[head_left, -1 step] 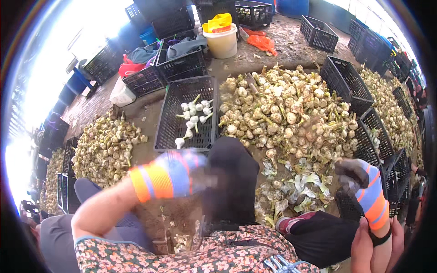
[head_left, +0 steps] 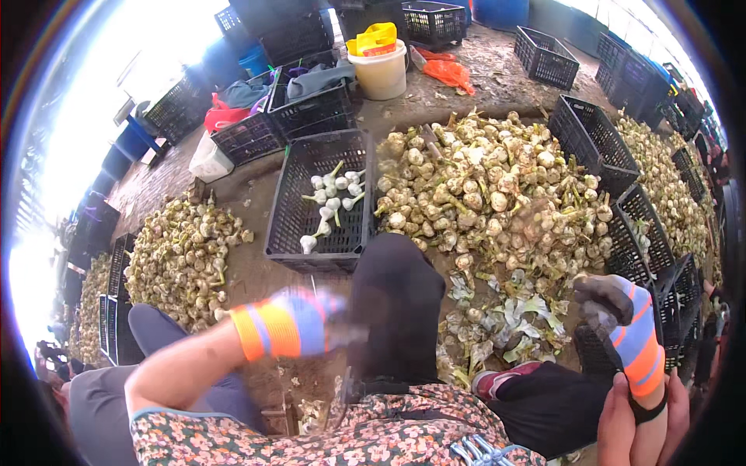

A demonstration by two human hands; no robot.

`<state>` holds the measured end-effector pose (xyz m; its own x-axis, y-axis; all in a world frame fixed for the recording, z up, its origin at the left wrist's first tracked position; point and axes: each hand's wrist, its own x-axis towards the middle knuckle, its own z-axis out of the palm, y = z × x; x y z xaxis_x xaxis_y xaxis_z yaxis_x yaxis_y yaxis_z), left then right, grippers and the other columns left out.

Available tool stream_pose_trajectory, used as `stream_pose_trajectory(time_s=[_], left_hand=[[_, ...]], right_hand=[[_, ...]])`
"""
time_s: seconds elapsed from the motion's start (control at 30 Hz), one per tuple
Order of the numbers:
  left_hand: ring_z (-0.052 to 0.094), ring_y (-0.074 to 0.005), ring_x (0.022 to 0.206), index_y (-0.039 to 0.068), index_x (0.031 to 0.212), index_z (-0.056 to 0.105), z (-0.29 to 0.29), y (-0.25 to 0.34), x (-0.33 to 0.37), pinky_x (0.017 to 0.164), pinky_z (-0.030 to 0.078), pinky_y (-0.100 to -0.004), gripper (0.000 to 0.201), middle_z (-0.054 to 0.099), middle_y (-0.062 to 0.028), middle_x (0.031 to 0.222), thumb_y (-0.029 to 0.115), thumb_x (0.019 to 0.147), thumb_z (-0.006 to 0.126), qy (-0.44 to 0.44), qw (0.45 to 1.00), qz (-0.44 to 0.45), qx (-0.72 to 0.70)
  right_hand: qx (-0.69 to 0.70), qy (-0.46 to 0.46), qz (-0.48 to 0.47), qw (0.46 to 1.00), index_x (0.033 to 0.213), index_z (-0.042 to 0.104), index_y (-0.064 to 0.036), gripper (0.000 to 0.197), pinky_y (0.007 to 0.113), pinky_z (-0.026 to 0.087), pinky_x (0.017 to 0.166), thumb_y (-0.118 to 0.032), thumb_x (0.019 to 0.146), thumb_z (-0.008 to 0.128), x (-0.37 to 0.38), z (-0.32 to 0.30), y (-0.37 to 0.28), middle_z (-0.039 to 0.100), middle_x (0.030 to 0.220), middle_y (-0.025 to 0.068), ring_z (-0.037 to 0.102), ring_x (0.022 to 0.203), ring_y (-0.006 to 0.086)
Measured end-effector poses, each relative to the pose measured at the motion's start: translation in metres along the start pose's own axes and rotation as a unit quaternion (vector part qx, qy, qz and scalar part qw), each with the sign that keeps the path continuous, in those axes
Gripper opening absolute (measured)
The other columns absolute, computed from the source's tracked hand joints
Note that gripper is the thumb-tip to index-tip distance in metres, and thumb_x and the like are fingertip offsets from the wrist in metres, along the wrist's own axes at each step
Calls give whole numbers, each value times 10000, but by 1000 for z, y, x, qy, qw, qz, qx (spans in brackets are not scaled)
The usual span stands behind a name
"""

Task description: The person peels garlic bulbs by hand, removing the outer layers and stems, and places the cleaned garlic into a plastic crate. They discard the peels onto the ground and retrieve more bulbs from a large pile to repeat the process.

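My left hand (head_left: 311,320), in a striped blue, pink and orange glove, is in front of my dark-clad knee (head_left: 398,303); motion smears its fingers, hiding whether it holds anything. Over to the right, my right hand (head_left: 610,301) wears a matching glove with dark fingers. Those fingers are curled in, and I cannot make out anything between them. Bare fingers of another person (head_left: 616,415) press around my right wrist, next to a black band. Past the knee, a black crate (head_left: 278,225) contains several white garlic bulbs (head_left: 332,203) with cut stems.
A large heap of untrimmed garlic (head_left: 497,186) lies beyond my knee, with a smaller heap (head_left: 183,256) at left. Loose peelings (head_left: 505,330) litter the ground near my shoe (head_left: 501,379). Further crates (head_left: 587,140) and a white bucket (head_left: 379,74) stand behind and to the right.
My left hand has dropped slightly toward me in front of the knee. My right hand stays nearly where it was, and the garlic in the crate looks the same.
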<state>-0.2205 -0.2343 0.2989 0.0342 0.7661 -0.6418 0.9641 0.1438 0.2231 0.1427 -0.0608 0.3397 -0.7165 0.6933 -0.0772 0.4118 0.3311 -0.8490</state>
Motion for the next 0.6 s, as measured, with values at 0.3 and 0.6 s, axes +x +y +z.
stream_pose_trajectory(time_s=[0.3, 0.6], left_hand=[[588, -212, 1070, -12, 1379, 286, 183, 3, -19, 929, 451, -324, 862, 588, -161, 1191, 206, 703, 774, 161, 883, 7, -440], [588, -173, 960, -50, 1332, 309, 113, 54, -31, 834, 505, -318, 624, 557, -138, 1095, 15, 796, 622, 531, 637, 32, -558]], right_hand=[[89, 24, 149, 985, 1229, 522, 27, 411, 272, 478, 803, -137, 859, 597, -17, 12, 14, 617, 965, 137, 598, 829, 183], [-21, -123, -96, 988, 1212, 546, -29, 557, 346, 505, 801, -159, 704, 734, 14, 104, 4, 570, 1121, 163, 610, 946, 245]])
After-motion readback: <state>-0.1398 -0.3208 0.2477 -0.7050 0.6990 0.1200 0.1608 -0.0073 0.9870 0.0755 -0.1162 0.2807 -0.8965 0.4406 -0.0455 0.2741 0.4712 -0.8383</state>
